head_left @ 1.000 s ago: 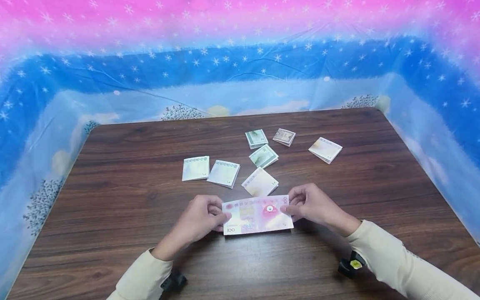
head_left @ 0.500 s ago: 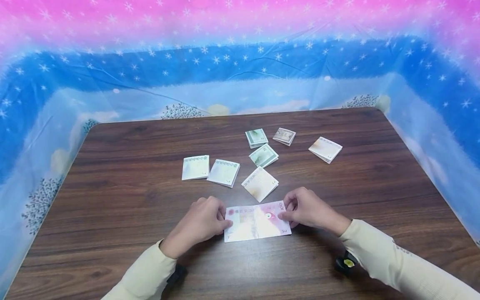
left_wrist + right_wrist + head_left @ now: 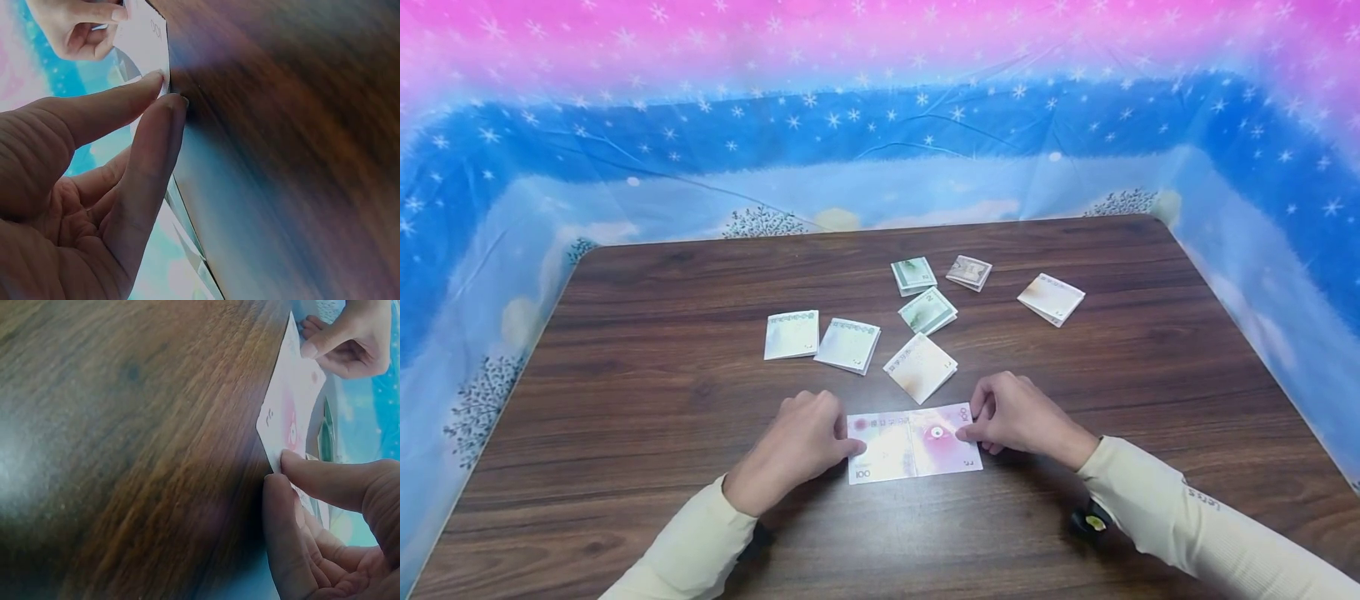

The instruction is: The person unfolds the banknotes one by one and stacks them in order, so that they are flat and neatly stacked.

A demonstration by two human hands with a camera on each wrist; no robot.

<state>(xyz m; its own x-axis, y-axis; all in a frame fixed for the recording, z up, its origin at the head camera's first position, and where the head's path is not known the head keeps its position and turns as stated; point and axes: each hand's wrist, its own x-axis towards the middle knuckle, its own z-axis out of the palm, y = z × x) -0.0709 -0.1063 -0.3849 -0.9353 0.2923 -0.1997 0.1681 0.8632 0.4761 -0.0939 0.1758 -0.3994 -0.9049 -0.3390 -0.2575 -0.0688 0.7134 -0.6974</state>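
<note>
A pink banknote (image 3: pixel 887 450) marked 100, creased down its middle, lies spread between my hands near the front of the table. My left hand (image 3: pixel 801 442) pinches its left end between thumb and forefinger. At the right end, my right hand (image 3: pixel 1018 421) pinches the note the same way. Both wrist views show thumb and fingertip meeting at the note's edge, with the wood surface close below. Just beyond it lies a folded whitish note (image 3: pixel 921 368). Two more folded pale notes, one at the left (image 3: pixel 792 335) and another beside it (image 3: pixel 847 346), lie farther left.
Farther back on the wooden table (image 3: pixel 662 333) are two folded green notes, a nearer one (image 3: pixel 927 312) and a farther one (image 3: pixel 913 276). A folded brownish note (image 3: pixel 969 272) and a folded whitish note (image 3: pixel 1051 299) lie to the right. Patterned cloth (image 3: pixel 880 125) surrounds the table.
Both hands have brought the pink banknote slightly toward me and lower, and its middle crease now shows. In the last half second it has flattened a little. The folded notes stay put.
</note>
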